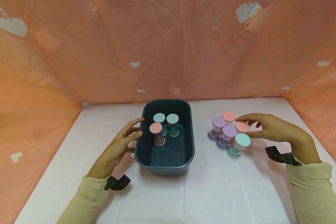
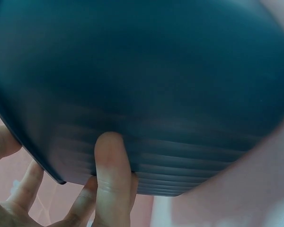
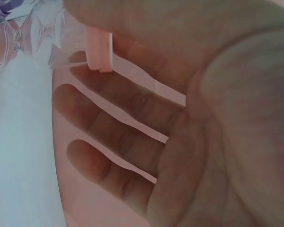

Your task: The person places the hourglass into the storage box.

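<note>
In the head view, the mint-capped hourglass (image 1: 242,140) partly hides the pink-capped hourglass (image 1: 242,126) at its twelve o'clock. The left-wrist view cuts off the blue tub (image 2: 132,71) at twelve o'clock; the right-wrist view crops and blurs a purple hourglass (image 3: 4,7) at ten.

1. Right grip (image 1: 264,126): clustered hourglasses (image 1: 229,131) block leftward; counter (image 1: 221,193) open on near side.
2. Left grip (image 1: 116,146): tub (image 1: 179,152) bars rightward passage; open counter leftward.
3. Between grips: bare lane separating tub from hourglasses.
</note>
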Motion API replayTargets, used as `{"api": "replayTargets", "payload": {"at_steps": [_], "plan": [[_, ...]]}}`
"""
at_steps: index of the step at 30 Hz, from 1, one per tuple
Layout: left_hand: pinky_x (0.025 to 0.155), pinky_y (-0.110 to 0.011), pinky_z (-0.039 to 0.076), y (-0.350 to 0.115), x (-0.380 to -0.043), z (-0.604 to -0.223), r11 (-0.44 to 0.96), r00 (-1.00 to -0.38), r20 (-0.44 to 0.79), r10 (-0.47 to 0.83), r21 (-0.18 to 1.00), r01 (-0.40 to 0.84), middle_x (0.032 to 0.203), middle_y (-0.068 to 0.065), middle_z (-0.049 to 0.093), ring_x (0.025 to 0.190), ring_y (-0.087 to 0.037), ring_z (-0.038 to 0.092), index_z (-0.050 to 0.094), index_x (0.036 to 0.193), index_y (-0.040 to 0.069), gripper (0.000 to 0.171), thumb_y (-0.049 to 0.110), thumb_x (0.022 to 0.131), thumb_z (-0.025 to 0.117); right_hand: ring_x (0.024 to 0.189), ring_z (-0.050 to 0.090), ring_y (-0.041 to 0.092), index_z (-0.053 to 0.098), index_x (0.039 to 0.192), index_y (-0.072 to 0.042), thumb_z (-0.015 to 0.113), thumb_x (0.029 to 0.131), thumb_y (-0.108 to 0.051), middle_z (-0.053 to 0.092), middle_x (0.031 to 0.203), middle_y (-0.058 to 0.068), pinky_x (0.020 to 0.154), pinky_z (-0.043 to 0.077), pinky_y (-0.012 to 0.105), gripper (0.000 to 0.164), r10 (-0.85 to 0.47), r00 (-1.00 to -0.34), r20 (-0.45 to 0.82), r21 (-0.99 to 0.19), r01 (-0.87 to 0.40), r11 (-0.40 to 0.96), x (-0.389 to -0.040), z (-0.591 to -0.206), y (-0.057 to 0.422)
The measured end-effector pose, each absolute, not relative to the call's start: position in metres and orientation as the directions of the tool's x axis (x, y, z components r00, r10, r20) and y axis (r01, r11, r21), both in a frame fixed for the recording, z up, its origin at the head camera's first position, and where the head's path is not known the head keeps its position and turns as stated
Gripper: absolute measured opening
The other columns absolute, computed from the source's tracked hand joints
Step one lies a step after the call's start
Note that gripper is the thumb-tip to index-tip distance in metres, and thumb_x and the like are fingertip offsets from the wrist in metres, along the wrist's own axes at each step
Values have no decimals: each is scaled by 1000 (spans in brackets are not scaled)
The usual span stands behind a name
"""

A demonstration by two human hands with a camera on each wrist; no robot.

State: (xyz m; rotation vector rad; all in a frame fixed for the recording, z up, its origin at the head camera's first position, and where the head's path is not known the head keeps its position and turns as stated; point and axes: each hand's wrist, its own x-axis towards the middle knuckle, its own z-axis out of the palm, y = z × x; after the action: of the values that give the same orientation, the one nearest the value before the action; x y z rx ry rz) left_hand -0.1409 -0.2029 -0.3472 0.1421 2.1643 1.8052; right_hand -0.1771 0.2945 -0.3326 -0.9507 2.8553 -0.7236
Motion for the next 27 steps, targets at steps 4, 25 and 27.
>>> {"api": "replayTargets", "payload": {"at_steps": [4, 25, 27], "plan": [[83, -44, 50, -202, -140, -348, 201, -945, -181, 274, 971, -128, 143, -19, 40, 126, -37, 44, 33, 153, 28, 54, 30, 102, 51, 102, 55, -7, 62, 131, -20, 82, 82, -22, 69, 121, -4, 81, 51, 27, 53, -576, -812, 94, -446, -552, 704, -178, -331, 295], [81, -43, 51, -202, -142, -345, 211, -946, -186, 266, 969, -131, 141, -16, 42, 119, -32, 48, 36, 152, 31, 53, 31, 101, 54, 100, 55, -8, 63, 131, -17, 82, 82, -21, 70, 116, -7, 81, 49, 23, 53, -557, -825, 92, -430, -537, 725, -180, -339, 295], [81, -43, 51, -202, -141, -346, 208, -945, -190, 265, 969, -136, 142, -17, 41, 120, -32, 48, 36, 152, 30, 54, 31, 101, 53, 100, 55, -8, 63, 131, -17, 82, 81, -22, 70, 116, -8, 80, 49, 23, 53, -558, -825, 92, -429, -539, 725, -180, -339, 296]]}}
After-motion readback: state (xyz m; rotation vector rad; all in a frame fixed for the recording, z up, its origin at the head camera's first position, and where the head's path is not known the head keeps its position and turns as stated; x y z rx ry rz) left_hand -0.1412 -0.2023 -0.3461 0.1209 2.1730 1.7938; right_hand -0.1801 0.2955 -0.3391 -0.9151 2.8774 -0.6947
